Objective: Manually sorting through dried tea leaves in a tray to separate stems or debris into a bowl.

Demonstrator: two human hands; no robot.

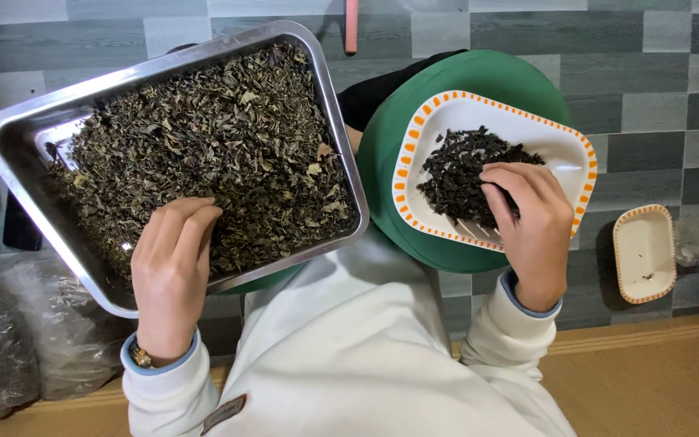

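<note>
1. The person's left hand [173, 271] lies palm down on the near rim of a rectangular stainless-steel tray [22, 129], fingers loosely curled over the edge and fingertips resting among the contents; whether it pinches any of them cannot be told.
2. The right hand [529, 226] reaches onto a white rectangular dish with an orange dashed border [564, 146], fingers bent and close together, their tips touching the near side of the dark heap there; a grip on any pieces cannot be made out.
3. Both wrists emerge from white sleeves with pale blue cuffs; a gold-coloured band shows at the left cuff.
4. Counted: one steel tray, two orange-bordered white dishes, one green round surface [382, 162] under the larger dish.
5. The steel tray, tilted in the view, holds a broad, shallow layer of dried, crumpled olive-brown leaves [220, 137], bare metal showing at its far left corner.
6. The larger dish carries a compact heap of darker, nearly black leaf pieces [463, 174].
7. The second, smaller dish [645, 252] sits apart on the grey plank floor [649, 81] to the right, nearly empty but for a few specks.
8. Clear plastic bags [10, 340] lie on the floor at lower left.
</note>
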